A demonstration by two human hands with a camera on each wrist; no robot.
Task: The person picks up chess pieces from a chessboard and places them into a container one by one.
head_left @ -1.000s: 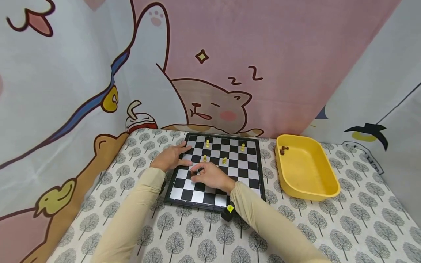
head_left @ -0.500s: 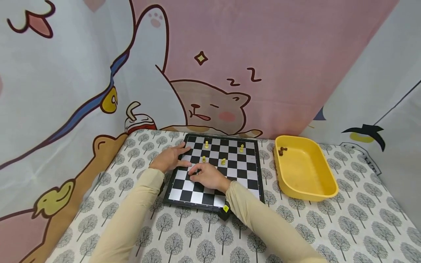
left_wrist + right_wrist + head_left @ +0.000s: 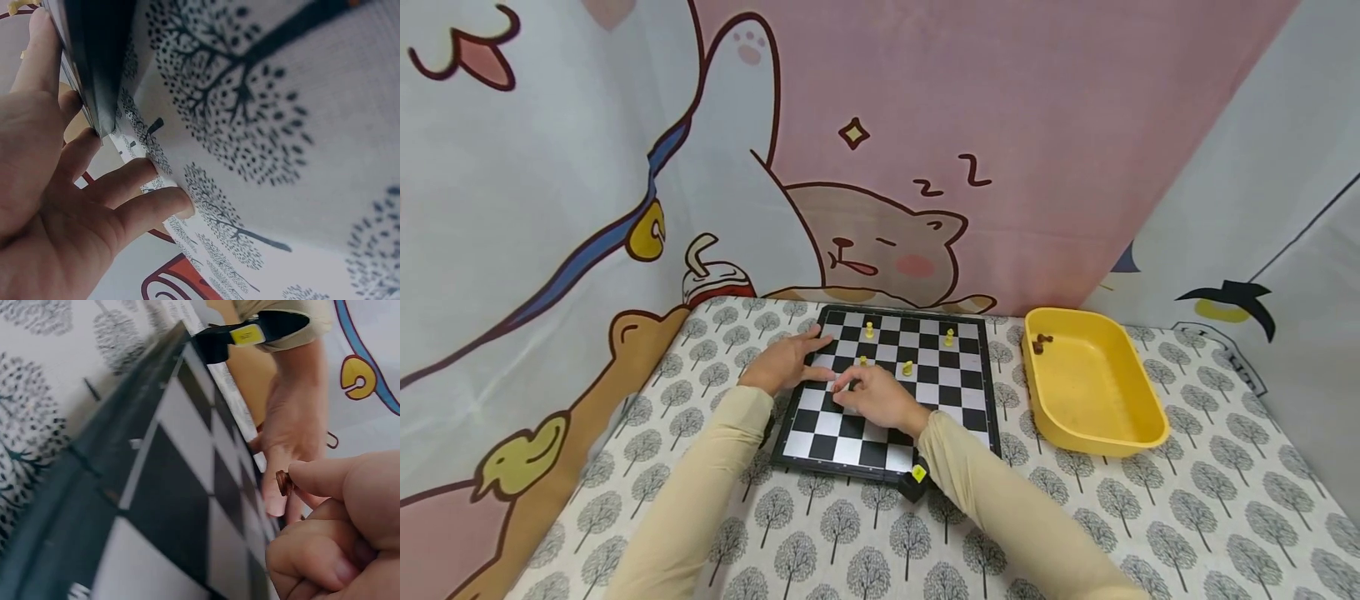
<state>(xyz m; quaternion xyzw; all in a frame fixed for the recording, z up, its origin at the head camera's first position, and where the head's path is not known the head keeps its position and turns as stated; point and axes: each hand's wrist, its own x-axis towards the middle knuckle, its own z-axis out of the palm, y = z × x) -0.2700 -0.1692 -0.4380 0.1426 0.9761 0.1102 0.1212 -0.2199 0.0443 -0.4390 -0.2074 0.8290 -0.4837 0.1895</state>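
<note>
A black-and-white chessboard (image 3: pixel 865 452) lies on the patterned cloth in front of me. At its left edge my left hand (image 3: pixel 781 364) rests with fingers spread, the thumb over the squares; the left wrist view shows the fingers (image 3: pixel 147 206) loosely extended by the dark rim. My right hand (image 3: pixel 883 398) is over the left middle of the board. Between its thumb and finger it pinches a small brown chess piece (image 3: pixel 284 483), mostly covered by the fingers. Just beyond that hand, yellow chess pieces stand on squares, among them a nearer one (image 3: pixel 907 367) and a farther one (image 3: pixel 869 330).
To the board's right stands a yellow plastic tub (image 3: pixel 1096 446) with a few brown chess pieces (image 3: pixel 1040 343) in its far left corner. Another yellow piece (image 3: pixel 949 337) is near the board's far right corner. A cartoon-printed curtain (image 3: pixel 1037 150) closes off the back.
In the head view my right hand has shifted slightly away from me with the brown chess piece. My left hand has stayed at the board's edge. The whole view has drifted a little.
</note>
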